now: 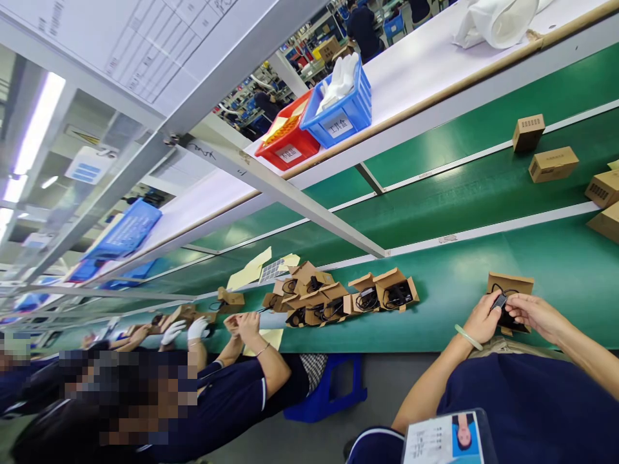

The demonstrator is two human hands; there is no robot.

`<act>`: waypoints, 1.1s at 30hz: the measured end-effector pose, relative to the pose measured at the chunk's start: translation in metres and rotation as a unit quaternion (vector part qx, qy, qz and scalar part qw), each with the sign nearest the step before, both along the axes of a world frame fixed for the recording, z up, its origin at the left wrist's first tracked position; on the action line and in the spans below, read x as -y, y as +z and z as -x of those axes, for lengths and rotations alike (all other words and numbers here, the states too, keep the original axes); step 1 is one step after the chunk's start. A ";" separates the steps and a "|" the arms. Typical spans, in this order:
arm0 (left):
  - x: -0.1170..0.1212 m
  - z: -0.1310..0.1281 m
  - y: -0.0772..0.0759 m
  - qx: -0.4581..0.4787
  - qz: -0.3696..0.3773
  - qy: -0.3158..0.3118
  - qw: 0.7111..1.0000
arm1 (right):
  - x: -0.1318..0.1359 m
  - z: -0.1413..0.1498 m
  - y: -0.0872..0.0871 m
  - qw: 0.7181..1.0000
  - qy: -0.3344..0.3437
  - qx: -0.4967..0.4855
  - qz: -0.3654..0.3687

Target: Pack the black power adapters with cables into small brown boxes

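Note:
An open brown cardboard box (522,283) sits on the green bench right in front of me. My left hand (483,316) is closed on a small black device with a fine pattern (501,301), held over the box; its exact kind is not clear. A black cable (497,286) loops up beside it. My right hand (536,316) is at the other side of the box, its thumb and fingers pinched together close to the device. Whatever is between those fingertips is too small to make out. More black parts lie inside the box, partly hidden by my hands.
Left along the bench, several open boxes with black cabled devices (396,294) stand in a cluster. Closed boxes (554,164) sit on the green belt behind. A red bin (285,151) and blue bin (338,122) occupy the shelf. Co-workers (217,399) sit at left.

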State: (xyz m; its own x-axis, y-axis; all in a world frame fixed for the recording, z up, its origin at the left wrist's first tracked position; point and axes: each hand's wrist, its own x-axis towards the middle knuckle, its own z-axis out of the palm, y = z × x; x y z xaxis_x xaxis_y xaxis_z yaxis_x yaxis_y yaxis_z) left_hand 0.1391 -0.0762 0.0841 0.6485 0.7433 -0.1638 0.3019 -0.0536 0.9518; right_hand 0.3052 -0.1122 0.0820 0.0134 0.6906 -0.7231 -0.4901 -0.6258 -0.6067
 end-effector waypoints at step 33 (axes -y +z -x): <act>0.004 -0.006 -0.013 0.011 0.133 0.060 0.989 | 0.010 0.013 0.002 0.989 -0.092 -0.115 0.026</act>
